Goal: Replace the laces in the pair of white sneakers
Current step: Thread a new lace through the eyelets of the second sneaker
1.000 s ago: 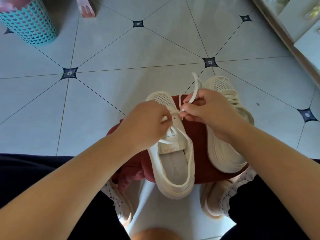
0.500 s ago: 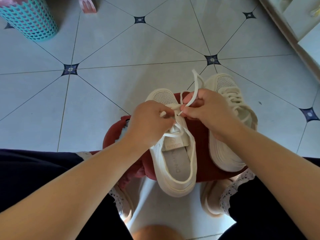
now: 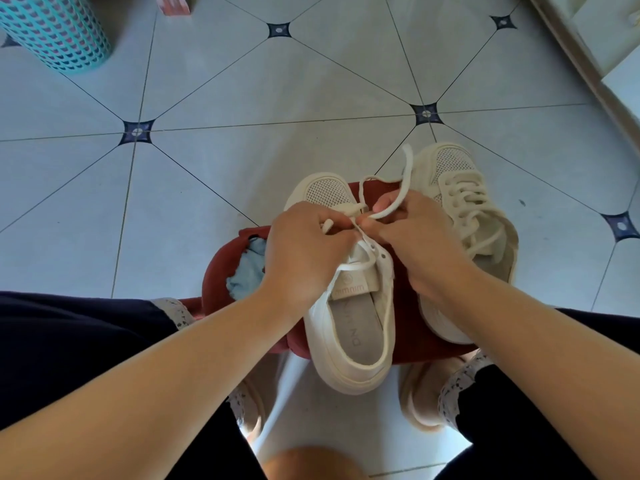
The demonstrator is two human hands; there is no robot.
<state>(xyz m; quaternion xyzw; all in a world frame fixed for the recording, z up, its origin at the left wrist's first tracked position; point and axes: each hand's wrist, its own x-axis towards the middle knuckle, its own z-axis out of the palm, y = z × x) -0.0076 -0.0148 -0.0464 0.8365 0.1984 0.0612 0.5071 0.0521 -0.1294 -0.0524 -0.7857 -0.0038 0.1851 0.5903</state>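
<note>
Two white sneakers lie on a red cloth (image 3: 408,327) on the floor. The left sneaker (image 3: 353,327) is partly laced near its toe, tongue and insole exposed. My left hand (image 3: 304,251) grips this sneaker's upper at the eyelets and pinches one lace end. My right hand (image 3: 412,237) pinches the white lace (image 3: 403,181) just right of the eyelets; the lace loops up over my fingers. The right sneaker (image 3: 471,220) is fully laced and lies beside my right wrist.
A turquoise mesh basket (image 3: 55,29) stands at the far left on the tiled floor (image 3: 242,98). A light blue cloth (image 3: 246,271) pokes out of the red cloth. A cabinet edge (image 3: 588,64) runs along the right. My knees and feet frame the sneakers.
The hands stay at the eyelets near the toe. The lace loop above my right hand has shifted slightly. A light blue cloth now shows left of my left hand.
</note>
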